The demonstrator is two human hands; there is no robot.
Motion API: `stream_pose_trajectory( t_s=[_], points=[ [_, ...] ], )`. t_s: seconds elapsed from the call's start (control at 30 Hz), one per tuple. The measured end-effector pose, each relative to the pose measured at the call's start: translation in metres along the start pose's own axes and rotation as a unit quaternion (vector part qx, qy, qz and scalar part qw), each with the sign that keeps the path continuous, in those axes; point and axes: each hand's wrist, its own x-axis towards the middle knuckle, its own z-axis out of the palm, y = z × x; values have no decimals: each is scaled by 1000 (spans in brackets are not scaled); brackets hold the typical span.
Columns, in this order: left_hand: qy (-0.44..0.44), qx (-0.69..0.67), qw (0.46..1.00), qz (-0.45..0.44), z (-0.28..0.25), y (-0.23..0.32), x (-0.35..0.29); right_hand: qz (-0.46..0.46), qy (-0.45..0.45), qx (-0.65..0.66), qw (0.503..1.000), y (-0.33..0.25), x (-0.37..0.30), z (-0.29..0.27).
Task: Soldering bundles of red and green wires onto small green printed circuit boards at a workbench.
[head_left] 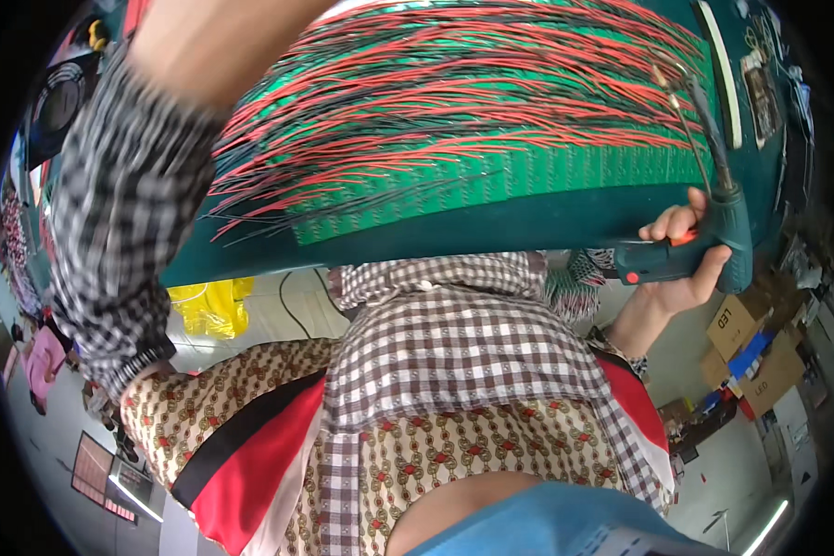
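My right hand (pixel 681 293) is wrapped round the handle of a dark green soldering gun (pixel 732 227) with a red trigger. Its metal barrel and thin feed tube point away from me, over the right end of the boards. Rows of small green circuit boards (pixel 537 174) lie joined in panels on the table. Across them spread many thin red and black wires (pixel 454 93), with bare tips at several ends. My left forearm (pixel 222 46), in a checked sleeve, reaches over the left side of the wires. The left hand itself is beyond the upper edge.
The dark green tabletop (pixel 528 215) has its near edge close to my body. A white strip (pixel 719 74) lies at the right. Cardboard boxes (pixel 771 371) stand on the right, a yellow bag (pixel 211 308) hangs below the table at left. Another person in pink (pixel 43 366) is far left.
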Motion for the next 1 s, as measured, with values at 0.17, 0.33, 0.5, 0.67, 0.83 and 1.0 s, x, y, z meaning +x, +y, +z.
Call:
stream_pose_trajectory(
  t_s=[0.17, 0.33, 0.5, 0.67, 0.83, 1.0],
  points=[
    [-22, 13, 995, 93, 41, 27, 40, -3, 18, -14, 1000, -1, -19, -18],
    [-34, -1, 999, 1, 2, 44, 20, -11, 27, -11, 1000, -1, -27, -28],
    [102, -313, 943, -45, 15, 118, -26, 10, -2, -31, 999, 4, -31, -24],
    [86, -329, 931, -131, 38, 130, -72, 46, -6, -90, 995, 13, -43, 22],
    [122, -310, 932, -142, 30, 138, -78, 85, 11, -135, 987, 14, -55, 28],
    [130, -315, 929, -148, 42, 143, -75, 100, 10, -164, 981, 11, -62, 38]
  ],
)
